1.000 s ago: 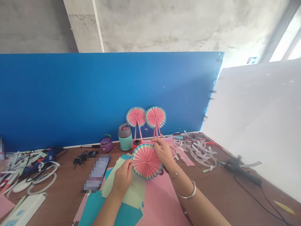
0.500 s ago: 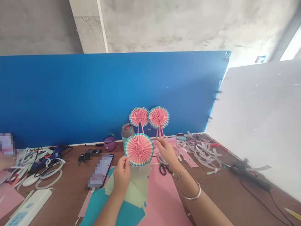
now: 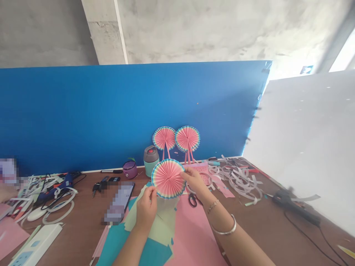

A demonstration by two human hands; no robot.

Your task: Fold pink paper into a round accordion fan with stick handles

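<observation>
Pinching pleated disc (image 3: 168, 179) with left hand (image 3: 146, 205), now further over right rim with right hand (image 3: 196, 182); likely steadier.

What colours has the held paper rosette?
The paper rosette is pink, edged pale yellow and blue; clearest in the head view.

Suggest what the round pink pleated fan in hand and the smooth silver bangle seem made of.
Round pink pleated fan: probably matte paper, judging by its thin, crisp folds. Smooth silver bangle: apparently polished metal, from its bright sheen; coated plastic remains possible.
</observation>
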